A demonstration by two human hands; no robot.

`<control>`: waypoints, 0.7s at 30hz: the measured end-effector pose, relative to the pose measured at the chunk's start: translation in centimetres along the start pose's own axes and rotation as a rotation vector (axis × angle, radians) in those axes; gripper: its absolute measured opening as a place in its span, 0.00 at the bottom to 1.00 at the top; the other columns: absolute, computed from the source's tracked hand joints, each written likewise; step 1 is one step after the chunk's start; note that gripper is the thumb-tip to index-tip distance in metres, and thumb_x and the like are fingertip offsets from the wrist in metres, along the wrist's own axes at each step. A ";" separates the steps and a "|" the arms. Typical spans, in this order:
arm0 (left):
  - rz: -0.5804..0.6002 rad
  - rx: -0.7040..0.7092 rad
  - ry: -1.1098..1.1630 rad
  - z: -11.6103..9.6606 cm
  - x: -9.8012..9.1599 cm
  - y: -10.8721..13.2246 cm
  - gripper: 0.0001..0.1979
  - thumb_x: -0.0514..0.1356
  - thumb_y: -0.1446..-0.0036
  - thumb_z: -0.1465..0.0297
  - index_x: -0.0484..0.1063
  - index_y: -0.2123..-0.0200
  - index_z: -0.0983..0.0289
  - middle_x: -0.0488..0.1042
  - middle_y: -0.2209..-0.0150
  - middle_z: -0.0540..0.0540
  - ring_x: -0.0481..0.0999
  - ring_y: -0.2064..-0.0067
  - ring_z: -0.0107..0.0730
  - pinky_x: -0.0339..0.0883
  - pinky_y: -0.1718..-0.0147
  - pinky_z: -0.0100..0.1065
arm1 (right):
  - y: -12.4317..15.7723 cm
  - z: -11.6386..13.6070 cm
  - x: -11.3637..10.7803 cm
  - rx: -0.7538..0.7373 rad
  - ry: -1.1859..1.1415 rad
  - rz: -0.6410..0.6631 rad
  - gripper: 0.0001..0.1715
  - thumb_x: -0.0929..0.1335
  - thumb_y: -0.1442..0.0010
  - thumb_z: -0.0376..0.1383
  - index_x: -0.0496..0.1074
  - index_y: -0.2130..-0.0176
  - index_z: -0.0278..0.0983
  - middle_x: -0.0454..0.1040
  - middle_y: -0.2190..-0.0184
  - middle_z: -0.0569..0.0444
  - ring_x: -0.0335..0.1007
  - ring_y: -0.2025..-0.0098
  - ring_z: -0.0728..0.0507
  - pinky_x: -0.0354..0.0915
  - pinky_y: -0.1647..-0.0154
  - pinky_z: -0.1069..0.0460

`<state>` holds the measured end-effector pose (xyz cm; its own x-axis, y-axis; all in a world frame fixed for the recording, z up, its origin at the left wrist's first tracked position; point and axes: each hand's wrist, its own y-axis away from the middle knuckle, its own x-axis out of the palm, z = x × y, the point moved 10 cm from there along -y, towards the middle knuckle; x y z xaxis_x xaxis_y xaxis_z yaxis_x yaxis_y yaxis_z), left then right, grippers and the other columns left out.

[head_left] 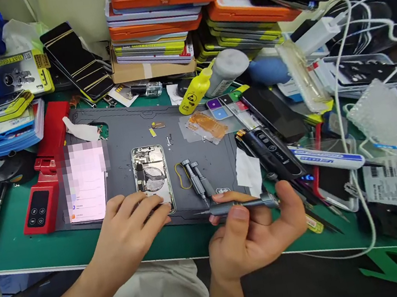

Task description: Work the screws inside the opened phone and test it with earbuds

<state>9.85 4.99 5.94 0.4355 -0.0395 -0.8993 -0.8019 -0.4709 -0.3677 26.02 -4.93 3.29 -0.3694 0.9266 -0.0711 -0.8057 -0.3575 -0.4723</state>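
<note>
An opened phone [154,176] with its inner boards and a round coil showing lies on the dark grey work mat [112,132]. My left hand [131,225] rests over its lower end, fingers stretched out and touching it; the fingers cover part of that end. Off the mat's front edge, my right hand [254,230] grips a grey precision screwdriver [238,206], its thin tip pointing left, clear of the phone. Two more small screwdrivers [198,179] lie on the mat beside a yellow rubber band [182,176]. Tiny loose parts [169,142] sit above them.
Left of the opened phone, another phone with a lit screen [87,187] lies near a red device [40,205]. A yellow bottle [194,91] and grey container [227,70] stand behind the mat. Stacked boxes [159,28] line the back; tools, a marker [325,157] and cables crowd the right.
</note>
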 end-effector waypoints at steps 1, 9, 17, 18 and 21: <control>0.000 0.039 -0.031 -0.4 0.0 0.2 0.10 0.58 0.22 0.71 0.79 0.45 0.62 0.84 0.45 0.49 0.75 0.45 0.36 0.61 0.48 0.41 | 0.0 0.0 0.0 0.002 0.010 -0.001 0.27 0.69 0.26 0.36 0.64 0.32 0.42 0.76 0.64 0.54 0.74 0.69 0.47 0.65 0.81 0.57; 0.065 0.246 -0.146 -1.3 1.1 1.7 0.18 0.54 0.24 0.77 0.80 0.40 0.67 0.82 0.38 0.54 0.75 0.45 0.39 0.64 0.49 0.42 | 0.0 -0.2 -0.2 0.053 0.195 -0.023 0.29 0.65 0.24 0.41 0.58 0.29 0.41 0.72 0.64 0.51 0.75 0.68 0.43 0.64 0.81 0.54; 0.017 0.132 -0.126 -1.2 1.4 2.3 0.15 0.59 0.25 0.75 0.81 0.42 0.65 0.82 0.37 0.52 0.73 0.41 0.38 0.62 0.50 0.43 | -0.1 -0.5 -0.2 0.052 0.207 -0.051 0.29 0.65 0.25 0.41 0.59 0.29 0.41 0.70 0.65 0.51 0.73 0.69 0.43 0.63 0.81 0.53; 0.006 0.117 -0.128 -1.3 1.4 2.5 0.15 0.59 0.25 0.75 0.81 0.42 0.65 0.82 0.38 0.51 0.73 0.41 0.38 0.62 0.50 0.43 | -0.3 -0.4 -0.4 0.035 0.198 -0.069 0.29 0.66 0.25 0.41 0.60 0.30 0.41 0.69 0.66 0.52 0.72 0.69 0.43 0.61 0.81 0.53; -0.010 0.122 -0.151 -1.7 1.6 3.0 0.17 0.59 0.27 0.76 0.80 0.40 0.67 0.83 0.38 0.51 0.73 0.41 0.38 0.62 0.51 0.43 | -1.6 0.6 -1.3 -0.100 0.196 -0.119 0.25 0.68 0.26 0.41 0.65 0.33 0.40 0.66 0.67 0.55 0.69 0.72 0.45 0.65 0.76 0.51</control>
<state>8.83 2.00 3.82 0.3850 0.1020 -0.9172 -0.8454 -0.3597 -0.3949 27.52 -5.66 4.64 -0.1702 0.9699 -0.1743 -0.7846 -0.2403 -0.5716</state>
